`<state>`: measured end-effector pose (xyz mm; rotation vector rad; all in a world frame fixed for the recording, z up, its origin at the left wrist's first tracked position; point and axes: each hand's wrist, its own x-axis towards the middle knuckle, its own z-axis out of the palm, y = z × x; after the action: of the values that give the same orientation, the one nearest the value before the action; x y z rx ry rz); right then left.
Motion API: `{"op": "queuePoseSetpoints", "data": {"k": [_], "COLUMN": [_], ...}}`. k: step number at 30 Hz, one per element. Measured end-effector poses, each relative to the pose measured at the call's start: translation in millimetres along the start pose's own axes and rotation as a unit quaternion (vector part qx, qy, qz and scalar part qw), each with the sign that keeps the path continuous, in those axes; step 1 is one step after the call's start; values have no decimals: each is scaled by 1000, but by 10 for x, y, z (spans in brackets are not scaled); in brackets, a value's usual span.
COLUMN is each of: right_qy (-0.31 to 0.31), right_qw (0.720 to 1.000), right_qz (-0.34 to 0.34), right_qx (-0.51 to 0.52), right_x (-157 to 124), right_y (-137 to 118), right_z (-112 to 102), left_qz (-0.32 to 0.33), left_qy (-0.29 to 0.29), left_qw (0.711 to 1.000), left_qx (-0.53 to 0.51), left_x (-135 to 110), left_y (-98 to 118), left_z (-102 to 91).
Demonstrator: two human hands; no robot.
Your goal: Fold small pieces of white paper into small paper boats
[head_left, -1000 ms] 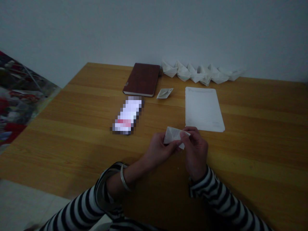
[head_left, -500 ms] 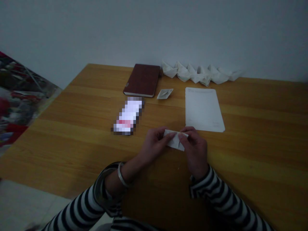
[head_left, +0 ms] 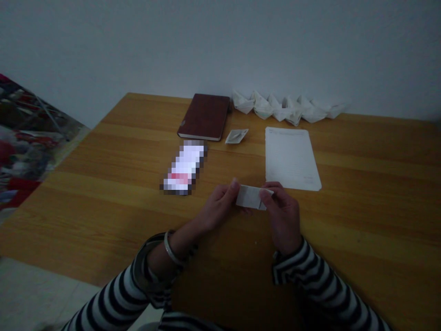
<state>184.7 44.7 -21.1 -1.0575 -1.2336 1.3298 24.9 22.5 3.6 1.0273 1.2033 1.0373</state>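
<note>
A small folded piece of white paper [head_left: 248, 196] is held up between my hands over the near part of the table. My right hand [head_left: 285, 218] pinches its right end, the thumb lying across the front face and the fingers behind. At the left end, my left hand [head_left: 220, 207] is closed around the edge; its thumb points upward beside the paper and some fingertips show beneath the lower edge. A crease or flap is visible near the right thumb.
On the wooden table [head_left: 120, 184] lie a lit phone [head_left: 184, 166], a brown notebook [head_left: 206, 117], a small folded paper piece [head_left: 236, 136] and a stack of white sheets [head_left: 292, 158]. Several folded paper shapes [head_left: 263, 106] line the wall side.
My left thumb has slid off the paper's face to its left edge and points up. The paper has shifted slightly right and shows a flatter, plainer front.
</note>
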Motion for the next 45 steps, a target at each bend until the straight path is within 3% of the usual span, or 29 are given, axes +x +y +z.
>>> {"op": "queuePoseSetpoints", "data": {"k": [2, 5, 8, 11, 13, 15, 18, 21, 23, 26, 32, 36, 38, 41, 45], "right_qy": [12, 25, 58, 78, 33, -14, -13, 0, -52, -123, 15, 54, 51, -23, -174], "right_qw": [1000, 999, 990, 947, 915, 896, 896, 915, 932, 948, 991, 997, 997, 996, 966], "right_qz": [-13, -42, -118, -258, -323, -342, -314, -266, -232, -188, -64, -18, -16, -28, -78], "right_qx": [-1, 2, -52, -172, -240, -283, -314, -305, -273, -223, -116, -61, -53, -83, -175], "right_x": [15, 36, 40, 27, 24, 33, 48, 18, -26, -80, -38, -1, 16, 57, 107], "right_y": [13, 26, -3, -63, -93, -103, -85, -60, -50, -43, -4, 1, -8, -12, -7], "right_z": [-9, -20, -55, -117, -150, -162, -135, -76, -31, 25, 18, -11, -40, -122, -223], "left_qz": [14, 13, -10, -80, -122, -128, -82, -26, 5, 18, 14, 18, 7, -46, -101], "left_qy": [-27, 17, 16, -24, -32, -19, 36, 115, 143, 122, 35, -18, -5, 22, -16], "left_qw": [999, 998, 1000, 986, 967, 956, 956, 952, 945, 947, 980, 991, 989, 983, 989], "left_qx": [23, 59, -11, -145, -222, -262, -278, -283, -293, -298, -195, -131, -151, -177, -106], "left_x": [-6, -24, -39, -41, -38, -29, 1, 43, 55, 22, -144, -179, -153, -85, -21], "left_y": [6, 23, 58, 83, 84, 75, 54, 27, -4, -72, -120, -102, -114, -108, -30], "left_z": [0, -16, -41, -46, -43, -47, -72, -80, -42, 92, 322, 268, 200, 71, -58]}}
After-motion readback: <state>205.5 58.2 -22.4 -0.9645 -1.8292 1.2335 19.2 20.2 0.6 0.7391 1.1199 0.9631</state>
